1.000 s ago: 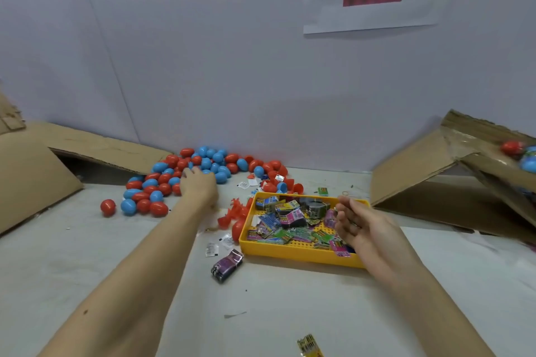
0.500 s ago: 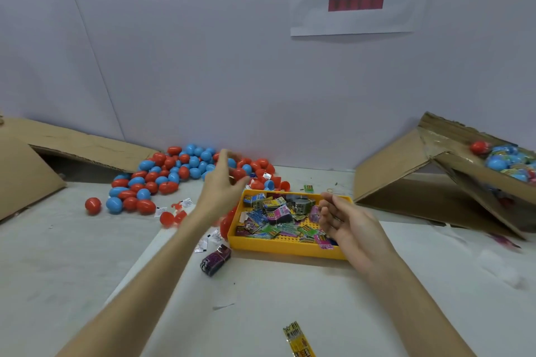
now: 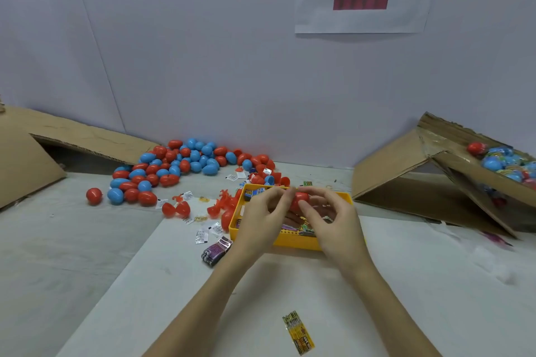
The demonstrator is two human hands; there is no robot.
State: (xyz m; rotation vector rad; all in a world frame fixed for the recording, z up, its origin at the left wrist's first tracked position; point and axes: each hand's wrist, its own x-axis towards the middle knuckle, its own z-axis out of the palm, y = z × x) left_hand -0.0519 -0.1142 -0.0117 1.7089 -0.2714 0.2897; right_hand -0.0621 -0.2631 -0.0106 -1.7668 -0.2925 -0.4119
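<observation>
Both hands are meeting just above the tray (image 3: 293, 240), sharing one red egg (image 3: 300, 199) between them. The left hand (image 3: 261, 220) is pinching the egg's left end with curled fingertips. The right hand (image 3: 333, 220) is curling its thumb and fingers round the egg's right side. The egg is hanging over the tray's far half, above the packets (image 3: 306, 230) lying inside. I cannot tell whether the egg's halves are parted.

Left of the tray and further back, a pile (image 3: 179, 165) of red and blue eggs is lying near the wall (image 3: 203, 66). Loose red halves (image 3: 175, 209) and white slips (image 3: 201, 236) are lying scattered between pile and tray. A purple packet (image 3: 216, 251) is lying just off the tray's near left corner. A yellow packet (image 3: 298, 333) is sitting well in front of the tray. Right of the tray, a cardboard box (image 3: 464, 171) is leaning, holding more eggs.
</observation>
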